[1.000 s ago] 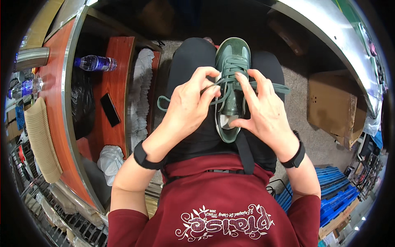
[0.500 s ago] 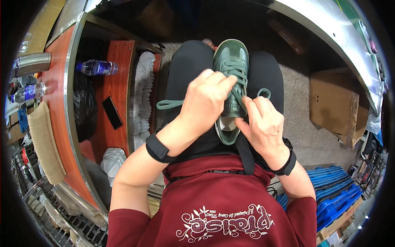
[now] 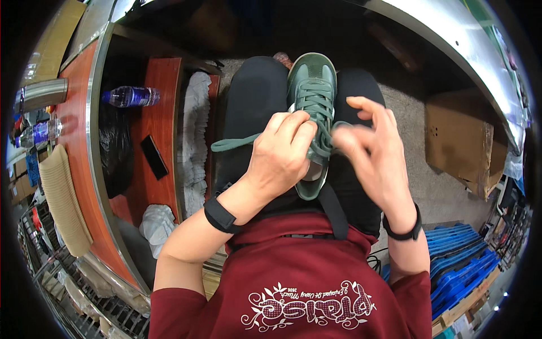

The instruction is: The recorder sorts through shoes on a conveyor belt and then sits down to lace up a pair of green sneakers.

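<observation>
A green sneaker [image 3: 312, 70] with a pale patch on its toe rests between my thighs, toe pointing away from me. Green shoelace [image 3: 315, 100] crosses its front, and a loose length of it stretches left over my thigh from beneath my left hand. My left hand [image 3: 282, 148] is closed at the shoe's left eyelets, pinching the lace; its fingertips are partly hidden. To the right of the shoe, my right hand [image 3: 375, 148] is raised with thumb and fingers apart. Its thumb is smeared by motion beside a curve of lace.
Left of me, a red-brown shelf [image 3: 160, 121] holds a water bottle [image 3: 132, 96] and a black phone [image 3: 154, 157]. White crumpled material [image 3: 195, 135] lies beside it. A cardboard box [image 3: 457, 138] and blue plastic crates [image 3: 463, 263] stand on the right.
My right hand has lifted off the shoe's opening and moved up and right, its fingers spreading. My left hand has shifted slightly left and down. Lace now covers the tongue more.
</observation>
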`<control>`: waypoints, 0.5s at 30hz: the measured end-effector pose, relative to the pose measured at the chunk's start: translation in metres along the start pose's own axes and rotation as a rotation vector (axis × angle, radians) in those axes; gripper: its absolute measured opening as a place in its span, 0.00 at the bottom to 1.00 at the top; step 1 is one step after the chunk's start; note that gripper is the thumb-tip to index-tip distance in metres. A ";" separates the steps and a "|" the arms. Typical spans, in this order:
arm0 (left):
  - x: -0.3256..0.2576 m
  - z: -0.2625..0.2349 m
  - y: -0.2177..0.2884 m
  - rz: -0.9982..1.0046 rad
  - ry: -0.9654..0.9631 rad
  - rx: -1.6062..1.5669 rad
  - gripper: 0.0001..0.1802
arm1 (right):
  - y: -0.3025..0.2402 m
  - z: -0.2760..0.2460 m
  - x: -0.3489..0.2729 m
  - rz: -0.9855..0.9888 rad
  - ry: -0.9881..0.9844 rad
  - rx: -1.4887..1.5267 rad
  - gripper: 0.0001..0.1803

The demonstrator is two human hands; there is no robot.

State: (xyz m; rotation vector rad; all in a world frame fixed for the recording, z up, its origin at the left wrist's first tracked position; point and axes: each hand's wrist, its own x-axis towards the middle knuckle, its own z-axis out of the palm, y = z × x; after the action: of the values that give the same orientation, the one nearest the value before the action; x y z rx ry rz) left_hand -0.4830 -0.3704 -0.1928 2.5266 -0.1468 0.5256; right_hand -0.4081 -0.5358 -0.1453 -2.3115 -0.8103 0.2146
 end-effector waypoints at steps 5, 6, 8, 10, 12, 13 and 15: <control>-0.001 0.005 0.000 -0.011 0.034 -0.048 0.17 | 0.009 0.041 0.009 0.212 0.144 0.346 0.07; -0.001 0.004 -0.001 -0.018 0.039 -0.058 0.16 | 0.010 0.045 0.010 0.166 0.198 0.327 0.06; -0.001 0.003 -0.001 -0.024 0.045 -0.069 0.16 | 0.012 0.054 0.013 0.016 0.317 0.241 0.03; -0.002 0.003 0.000 -0.064 0.067 -0.080 0.16 | 0.015 0.054 0.015 -0.012 0.310 0.242 0.03; -0.003 0.005 0.000 -0.071 0.048 -0.088 0.16 | 0.018 0.054 0.017 -0.111 0.310 0.210 0.05; -0.002 0.005 0.001 -0.082 0.026 -0.095 0.16 | 0.017 0.054 0.016 -0.111 0.313 0.207 0.05; 0.001 0.000 0.005 0.006 -0.038 -0.059 0.15 | 0.010 0.049 0.017 -0.221 0.455 0.096 0.06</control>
State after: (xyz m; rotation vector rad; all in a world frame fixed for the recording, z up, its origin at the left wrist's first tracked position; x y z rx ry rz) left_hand -0.4836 -0.3751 -0.1899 2.4805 -0.1814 0.4688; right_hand -0.4066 -0.5048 -0.1885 -2.0457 -0.7876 -0.3509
